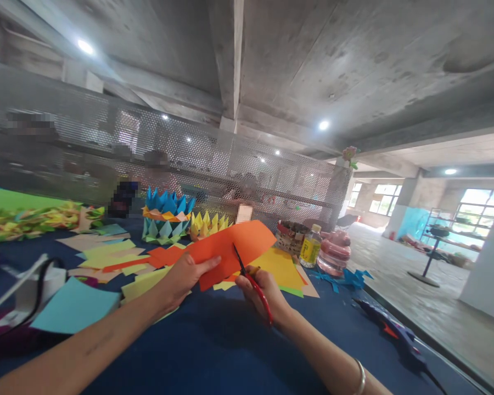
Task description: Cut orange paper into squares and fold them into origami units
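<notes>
My left hand [189, 274] pinches the left part of an orange paper sheet [251, 241], thumb on top, and holds it above the table. In my right hand [265, 291] is a pair of red-handled scissors [262, 299], with the fingers closed round the handles. Their dark blade lies over the sheet's front part and points up and to the left. Beneath and behind the sheet lie yellow paper sheets [278, 266]. A light blue paper sheet [77, 307] rests left of my left forearm.
Folded paper crowns [168, 211] stand behind the paper pile. A basket [290, 236], a yellow-labelled bottle [310, 247] and a pink container [333, 252] stand at the back right. A glue gun [395, 329] lies along the table's right edge. Behind is a perforated metal screen [206, 164].
</notes>
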